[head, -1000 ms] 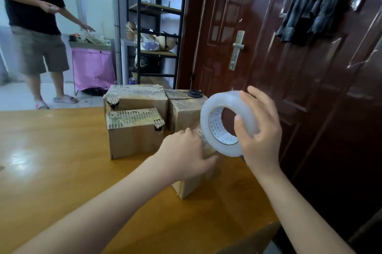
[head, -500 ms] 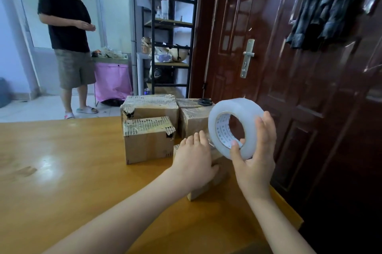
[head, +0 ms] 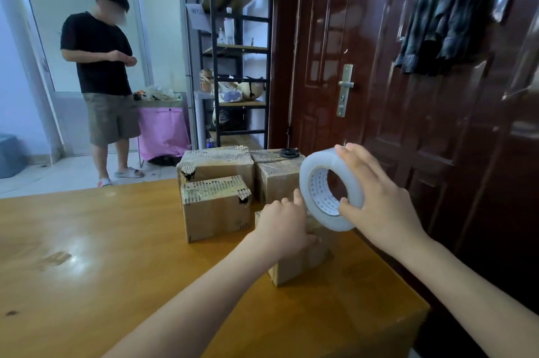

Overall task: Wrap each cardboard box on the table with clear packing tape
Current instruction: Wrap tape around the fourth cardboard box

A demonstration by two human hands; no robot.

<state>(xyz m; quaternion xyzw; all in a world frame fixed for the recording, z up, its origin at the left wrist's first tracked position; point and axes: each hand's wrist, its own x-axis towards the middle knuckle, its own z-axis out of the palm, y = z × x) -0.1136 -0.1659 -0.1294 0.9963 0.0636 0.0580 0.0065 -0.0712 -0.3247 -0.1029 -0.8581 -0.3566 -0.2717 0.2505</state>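
Left hand [head: 281, 223] pressing small box [head: 300, 264], right hand [head: 376, 197] gripping tape roll [head: 326, 188]; slack tape may wrinkle.

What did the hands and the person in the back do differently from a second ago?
Little changed. The right hand still grips the clear roll of packing tape, but its fingers shifted over the roll's top. The left hand stays pressed on the small cardboard box, one finger now lifted toward the roll. The person in the black shirt pulled both hands in. The three stacked boxes and the wooden table stayed put.
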